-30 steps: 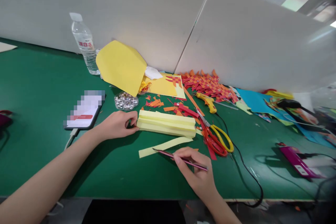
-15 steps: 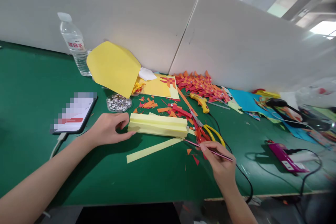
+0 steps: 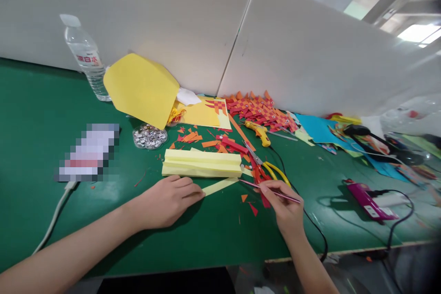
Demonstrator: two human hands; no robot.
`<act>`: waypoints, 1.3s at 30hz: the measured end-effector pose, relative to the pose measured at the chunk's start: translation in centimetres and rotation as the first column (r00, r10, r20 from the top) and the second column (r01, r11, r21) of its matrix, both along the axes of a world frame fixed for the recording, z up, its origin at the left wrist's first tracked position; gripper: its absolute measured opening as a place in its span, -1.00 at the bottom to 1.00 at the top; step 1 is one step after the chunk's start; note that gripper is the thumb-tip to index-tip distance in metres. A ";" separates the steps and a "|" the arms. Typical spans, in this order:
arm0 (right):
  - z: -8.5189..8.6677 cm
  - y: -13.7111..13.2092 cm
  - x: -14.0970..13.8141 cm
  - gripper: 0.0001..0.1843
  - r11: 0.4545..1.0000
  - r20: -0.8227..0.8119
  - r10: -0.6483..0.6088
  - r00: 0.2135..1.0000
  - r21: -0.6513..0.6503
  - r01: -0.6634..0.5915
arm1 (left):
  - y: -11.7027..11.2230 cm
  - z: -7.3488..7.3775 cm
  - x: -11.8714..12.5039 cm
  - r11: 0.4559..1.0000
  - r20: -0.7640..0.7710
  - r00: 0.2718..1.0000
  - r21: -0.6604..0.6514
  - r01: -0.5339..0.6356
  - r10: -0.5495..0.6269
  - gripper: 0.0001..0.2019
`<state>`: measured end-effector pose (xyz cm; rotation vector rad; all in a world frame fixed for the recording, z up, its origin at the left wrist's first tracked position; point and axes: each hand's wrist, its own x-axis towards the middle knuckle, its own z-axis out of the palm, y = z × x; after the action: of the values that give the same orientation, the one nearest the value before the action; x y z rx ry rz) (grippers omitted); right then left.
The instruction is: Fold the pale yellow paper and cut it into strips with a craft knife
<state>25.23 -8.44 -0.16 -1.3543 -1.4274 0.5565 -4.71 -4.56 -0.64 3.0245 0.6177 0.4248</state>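
Note:
My left hand (image 3: 172,202) is closed at the lower left end of a narrow pale yellow paper strip (image 3: 220,186), whose end is hidden under the fingers. In my right hand (image 3: 284,204) is a thin pink-and-dark pencil (image 3: 255,185), its tip at the strip's right end. Just behind the strip lies a long pale yellow folded paper (image 3: 203,164) with raised pleats. Right of it are scissors with yellow handles (image 3: 275,172), overlapping other red-handled scissors (image 3: 259,172), and a red tool (image 3: 232,143) whose kind I cannot make out.
Googly eyes fill a clear dish (image 3: 149,137). Orange and red paper scraps (image 3: 191,137) lie behind the folded paper. Farther back are woven paper fish (image 3: 258,111), a yellow glue gun (image 3: 260,134) and a water bottle (image 3: 84,57). A phone (image 3: 87,154) and a magenta power strip (image 3: 368,202) flank the work.
My left hand has left the left end of the folded paper and come down right onto the strip. My right hand holds the pencil nearly as before. The view has shifted slightly.

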 end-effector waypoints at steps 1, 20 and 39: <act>0.0 0.1 0.2 -0.94 1.000 -0.002 -0.012 1.000 -0.005 0.012 | 0.2 0.0 -0.1 1.000 -0.004 1.000 -0.025 0.000 0.000 -0.66; -0.3 0.1 0.0 -0.91 0.991 -0.017 0.086 0.996 0.108 -0.084 | 0.7 -0.2 -0.6 0.996 0.020 0.998 -0.061 0.058 -0.057 -0.65; -0.4 1.0 0.0 -0.89 0.997 -0.057 -0.078 0.995 -0.002 0.078 | 0.7 0.3 -0.7 0.996 0.044 0.996 -0.050 0.075 -0.073 -0.64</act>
<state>25.27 -7.45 -0.53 -1.3774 -1.3232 0.5395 -5.43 -3.82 -0.38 2.9702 0.5047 0.4611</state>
